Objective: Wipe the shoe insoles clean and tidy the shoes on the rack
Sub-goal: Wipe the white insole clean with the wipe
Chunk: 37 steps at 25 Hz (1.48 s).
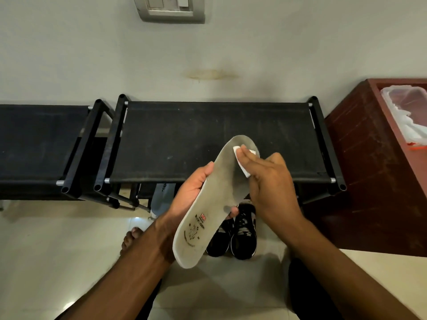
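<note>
The person holds a grey insole in the air, in front of the black shoe rack and above a pair of black sneakers that stand on the floor. The left hand is clamped around the insole's middle: the thumb lies along its left edge, and one fingertip shows from behind at the right edge. The right hand presses a small folded white wipe flat against the toe end with its fingers held together. The two hands are close, with only the insole between them.

The insole looks thin, light and flexible. It arches slightly along its length, so it would probably bend away under hard rubbing unless supported from behind. A hold at the waist, as here, seems sensible, since it leaves both toe and heel open to the wipe; the palm behind the rubbed area would give the best backing. The fabric face looks matt and worn, not slippery, with darker soiling near the heel print. The wipe is soft and could bunch or slip from under the fingertips.

A pale shoe sits on the rack's lower level, partly hidden.
</note>
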### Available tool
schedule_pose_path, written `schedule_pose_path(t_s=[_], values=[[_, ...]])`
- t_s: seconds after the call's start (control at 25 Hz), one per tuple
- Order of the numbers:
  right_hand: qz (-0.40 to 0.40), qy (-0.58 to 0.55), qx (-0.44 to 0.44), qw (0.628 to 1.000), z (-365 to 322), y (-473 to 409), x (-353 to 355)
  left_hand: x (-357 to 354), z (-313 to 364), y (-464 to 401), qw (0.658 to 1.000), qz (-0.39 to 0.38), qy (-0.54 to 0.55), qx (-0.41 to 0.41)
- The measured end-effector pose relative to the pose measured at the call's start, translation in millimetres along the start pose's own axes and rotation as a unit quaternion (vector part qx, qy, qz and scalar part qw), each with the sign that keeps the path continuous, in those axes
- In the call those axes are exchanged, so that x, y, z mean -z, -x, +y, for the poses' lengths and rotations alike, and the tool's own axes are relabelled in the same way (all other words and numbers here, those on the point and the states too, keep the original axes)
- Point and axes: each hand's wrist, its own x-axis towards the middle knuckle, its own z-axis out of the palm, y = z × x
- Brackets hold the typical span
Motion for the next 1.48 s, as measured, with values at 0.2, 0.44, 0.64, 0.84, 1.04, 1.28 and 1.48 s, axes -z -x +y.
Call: schedule_pose_path(t_s=[0.2,0.44,0.64,0.84,1.04,1.28,1.48], values=[[-0.049,0.002,0.024,0.998,-9,3,-2,-2,0,0,0.999,0.013,-0.019,-0.023],[-0.039,0.028,0.049,0.998,-19,13,-10,-3,-1,-2,0.999,0.006,0.012,-0.032],[-0.032,0.016,0.022,0.999,-7,6,-5,3,1,-2,1.000,-0.005,0.000,-0.029],[-0.020,0.049,0.045,0.998,2,2,0,5,4,-2,0.999,-0.029,0.000,-0.021],[-0.110,0.033,0.054,0.992,-15,16,-6,4,6,-2,0.999,-0.024,0.034,0.018],[-0.054,0.024,0.033,0.998,-8,10,-5,6,2,-4,0.998,-0.035,0.043,0.003],[-0.013,0.072,0.033,0.997,7,0,6,9,6,-5,0.997,-0.050,0.055,-0.026]])
